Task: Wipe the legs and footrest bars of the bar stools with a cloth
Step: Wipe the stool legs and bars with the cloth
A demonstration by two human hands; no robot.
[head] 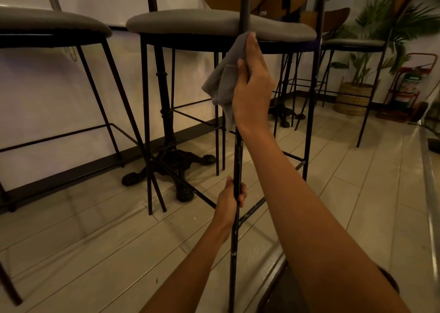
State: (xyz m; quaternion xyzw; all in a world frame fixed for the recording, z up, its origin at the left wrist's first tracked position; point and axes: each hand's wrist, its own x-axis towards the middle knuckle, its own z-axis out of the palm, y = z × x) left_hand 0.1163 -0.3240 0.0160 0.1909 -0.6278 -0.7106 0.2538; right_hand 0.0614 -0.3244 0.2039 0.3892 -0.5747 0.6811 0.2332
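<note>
- Right hand closed around the near front leg of the middle stool, cloth pinched between palm and metal, a loose corner hanging down past the wrist.
- Grip sitting at the very top of that leg, thumb tip just under the seat edge; judged as one end of a stroke, not the middle of one.
- Left hand wrapped bare around the same leg well below the right, at about the height where the footrest bar meets it; apparently steadying the stool, no cloth in it.
- Pale flecks and scuffs showing on the leg between and below the two hands, and on the footrest bar to the right of the left hand; likely not yet wiped, though the dim light makes dust and chipped paint hard to tell apart.
- Left to do on this stool, by the look of it: the run of leg under the right hand, the lower stretch beneath the left, the footrest bars, and the other three legs beyond the hands.
- Neighbouring stool far to the left of both hands and a third stool off to the right: no telling whether cleaned.
- Overall reckoning: early to middling, much metal still waiting.
</note>
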